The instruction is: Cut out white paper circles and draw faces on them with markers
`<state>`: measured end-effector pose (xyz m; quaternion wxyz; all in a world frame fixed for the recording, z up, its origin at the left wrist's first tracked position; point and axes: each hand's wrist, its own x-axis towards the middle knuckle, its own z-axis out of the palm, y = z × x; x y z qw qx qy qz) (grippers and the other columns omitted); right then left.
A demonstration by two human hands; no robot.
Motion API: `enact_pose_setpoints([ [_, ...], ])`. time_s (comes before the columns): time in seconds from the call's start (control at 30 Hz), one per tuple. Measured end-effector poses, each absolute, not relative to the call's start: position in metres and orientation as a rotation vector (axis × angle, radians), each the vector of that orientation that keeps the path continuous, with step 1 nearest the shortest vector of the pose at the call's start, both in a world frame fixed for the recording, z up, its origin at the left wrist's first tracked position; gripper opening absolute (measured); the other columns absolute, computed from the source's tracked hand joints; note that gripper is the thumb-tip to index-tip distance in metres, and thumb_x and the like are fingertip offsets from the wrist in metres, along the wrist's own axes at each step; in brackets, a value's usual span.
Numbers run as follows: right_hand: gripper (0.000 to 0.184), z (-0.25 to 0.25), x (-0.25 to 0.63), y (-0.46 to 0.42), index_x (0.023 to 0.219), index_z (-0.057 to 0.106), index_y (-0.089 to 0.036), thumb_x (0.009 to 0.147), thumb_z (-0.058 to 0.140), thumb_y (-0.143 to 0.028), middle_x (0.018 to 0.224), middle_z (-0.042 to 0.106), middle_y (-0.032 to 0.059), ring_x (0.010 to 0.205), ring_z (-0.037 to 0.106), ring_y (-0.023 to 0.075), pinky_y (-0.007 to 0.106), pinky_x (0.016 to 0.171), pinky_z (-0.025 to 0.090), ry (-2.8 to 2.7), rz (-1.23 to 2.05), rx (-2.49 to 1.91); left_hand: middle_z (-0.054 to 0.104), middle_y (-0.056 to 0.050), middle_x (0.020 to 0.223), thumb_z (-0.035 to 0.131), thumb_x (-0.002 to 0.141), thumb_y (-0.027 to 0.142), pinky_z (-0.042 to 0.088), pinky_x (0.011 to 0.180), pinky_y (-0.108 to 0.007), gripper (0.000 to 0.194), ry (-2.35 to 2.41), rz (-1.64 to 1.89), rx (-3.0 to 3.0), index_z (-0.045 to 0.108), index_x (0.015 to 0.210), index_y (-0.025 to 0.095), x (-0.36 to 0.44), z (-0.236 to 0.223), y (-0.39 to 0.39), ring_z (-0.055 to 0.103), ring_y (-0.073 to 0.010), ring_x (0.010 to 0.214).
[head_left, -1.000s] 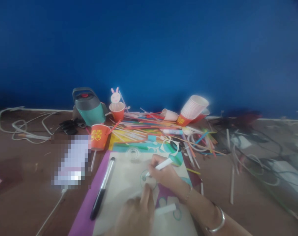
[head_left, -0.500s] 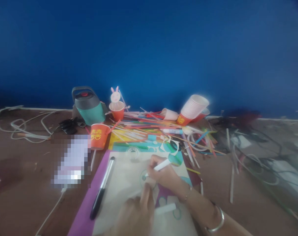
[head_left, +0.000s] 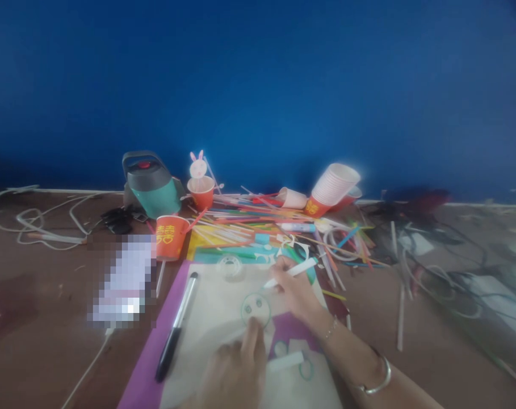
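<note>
My right hand (head_left: 298,292) is closed round a white marker (head_left: 298,269) with a green end, its tip raised a little above the paper. A white paper disc (head_left: 258,305) with a green outline and two dark round eyes drawn on it lies on the white sheet (head_left: 206,318). The fingertips of my left hand (head_left: 236,369), pressed together, hold down the disc's lower edge. Beside my left hand lies a white pen cap (head_left: 285,361), near a small green-outlined circle (head_left: 306,369). A black and silver marker (head_left: 177,324) rests on the sheet's left side.
A tape roll (head_left: 230,266) sits at the sheet's top. Behind are many coloured sticks (head_left: 240,216), a red paper cup (head_left: 171,238), a bunny-face cup (head_left: 201,193), stacked cups (head_left: 332,187) and a teal jug (head_left: 155,190). Purple paper (head_left: 149,363) lies beneath. A pixelated patch (head_left: 125,278) is at left.
My right hand has lifted the marker up and to the right, away from the disc, uncovering the second eye. My left hand stays in place.
</note>
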<state>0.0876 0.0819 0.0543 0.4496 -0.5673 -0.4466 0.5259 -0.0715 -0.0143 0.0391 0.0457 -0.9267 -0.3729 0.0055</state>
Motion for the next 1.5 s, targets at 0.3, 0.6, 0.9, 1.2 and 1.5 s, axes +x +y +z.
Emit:
enact_pose_setpoints([
  [0.3,0.022,0.068,0.104,0.093,0.058,0.044,-0.019,0.057,0.066,-0.023,0.055,0.044,-0.0069,0.045,0.033,0.0044,0.016,0.040,0.021,-0.650,1.481,-1.174,0.058,-0.019,0.125,0.038,0.081,0.005,0.055,0.049,-0.021,0.049,-1.069,0.104,-2.914,0.048,0.129,0.005,-0.071,0.044,-0.016,0.066,-0.0130,0.060],
  [0.6,0.032,0.079,0.105,0.088,0.058,0.041,-0.021,0.065,0.068,-0.036,0.040,0.035,-0.0097,0.039,0.026,0.0052,0.019,0.037,0.013,-0.634,1.637,-1.286,0.057,-0.023,0.125,0.042,0.078,0.004,0.051,0.042,-0.023,0.049,-1.022,0.138,-2.854,0.050,0.127,0.003,-0.071,0.043,-0.015,0.063,-0.0135,0.053],
  [0.9,0.032,0.064,0.094,0.062,0.054,0.039,-0.021,0.069,0.060,-0.041,0.040,0.041,-0.0075,0.039,0.032,0.0073,0.021,0.040,0.022,-1.044,1.400,-1.460,0.054,-0.018,0.127,0.047,0.075,0.004,0.049,0.049,-0.019,0.054,-1.180,0.153,-2.840,0.049,0.128,0.012,-0.071,0.032,-0.013,0.061,-0.0094,0.056],
  [1.2,0.034,0.048,0.095,0.060,0.055,0.039,-0.023,0.072,0.060,-0.044,0.040,0.042,-0.0065,0.039,0.035,0.0098,0.023,0.040,0.027,-1.205,1.291,-1.390,0.056,-0.017,0.124,0.043,0.073,0.001,0.048,0.045,-0.022,0.054,-1.262,0.097,-2.767,0.052,0.125,0.015,-0.068,0.037,-0.015,0.060,-0.0104,0.053],
  [1.5,0.023,0.041,0.096,0.059,0.058,0.041,-0.022,0.070,0.060,-0.029,0.048,0.041,-0.0072,0.045,0.035,0.0097,0.022,0.043,0.029,-1.346,1.168,-1.442,0.055,-0.015,0.122,0.045,0.075,0.002,0.049,0.048,-0.020,0.055,-1.327,0.077,-2.765,0.048,0.129,0.017,-0.068,0.034,-0.016,0.059,-0.0092,0.055],
])
